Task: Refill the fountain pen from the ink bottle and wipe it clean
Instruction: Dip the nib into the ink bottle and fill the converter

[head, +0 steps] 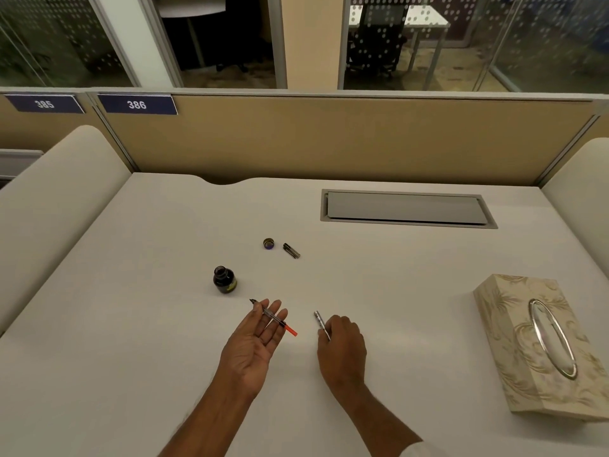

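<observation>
We had the nib section with converter (273, 317) lying across our open left hand (255, 341), nib aimed up-left at the uncapped ink bottle (224, 280) just beyond it, nearer that hand, while our right hand (341, 344) gripped the silver barrel (321, 323).
</observation>
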Demonstrator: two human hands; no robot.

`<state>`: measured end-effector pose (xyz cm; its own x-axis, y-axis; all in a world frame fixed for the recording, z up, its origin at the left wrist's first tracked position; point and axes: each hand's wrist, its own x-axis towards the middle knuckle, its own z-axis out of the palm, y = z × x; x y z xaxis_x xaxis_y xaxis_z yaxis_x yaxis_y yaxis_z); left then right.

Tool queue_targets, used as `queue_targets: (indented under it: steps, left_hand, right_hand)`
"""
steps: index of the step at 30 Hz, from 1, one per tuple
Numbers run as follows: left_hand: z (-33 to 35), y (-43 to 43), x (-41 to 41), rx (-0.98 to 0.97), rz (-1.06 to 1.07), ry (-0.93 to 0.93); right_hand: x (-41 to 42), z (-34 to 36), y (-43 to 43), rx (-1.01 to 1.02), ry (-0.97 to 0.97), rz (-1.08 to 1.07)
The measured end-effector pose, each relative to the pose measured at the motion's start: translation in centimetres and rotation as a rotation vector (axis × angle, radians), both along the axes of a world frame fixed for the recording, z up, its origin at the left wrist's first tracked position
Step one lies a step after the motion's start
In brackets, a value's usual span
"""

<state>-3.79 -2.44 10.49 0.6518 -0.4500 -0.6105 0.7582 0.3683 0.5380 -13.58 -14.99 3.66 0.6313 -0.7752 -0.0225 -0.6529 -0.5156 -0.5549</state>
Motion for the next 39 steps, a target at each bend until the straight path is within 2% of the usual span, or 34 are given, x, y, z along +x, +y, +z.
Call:
queue_targets:
  steps: [19, 22, 25, 28, 32, 39]
  left_hand:
    - [1.4, -0.2, 0.7, 0.003, -0.024, 0.031]
    - [1.1, 0.0, 1.0, 0.019, -0.022, 0.032]
    - [0.7, 0.1, 1.7, 0.034, -0.013, 0.027]
    - [0.6, 0.1, 2.2, 0.050, -0.008, 0.020]
    - [0.2, 0.2, 3.8, 0.040, 0.013, 0.011]
    - [-0.6, 0.3, 6.1, 0.007, 0.033, 0.027]
  right_hand:
    - [-0.7, -0.2, -1.7, 0.172, -0.065, 0.027]
    - [-0.7, 0.1, -1.6, 0.146, -0.111, 0.016]
    - [-0.4, 1.3, -0.9, 0.148, -0.241, -0.037]
    - [0.4, 3.6, 0.6, 0.338, -0.417, -0.097]
    - [2.4, 6.2, 2.9, 0.585, -0.482, 0.004]
    - [5.6, 7.0, 4.6, 0.554, -0.507, 0.015]
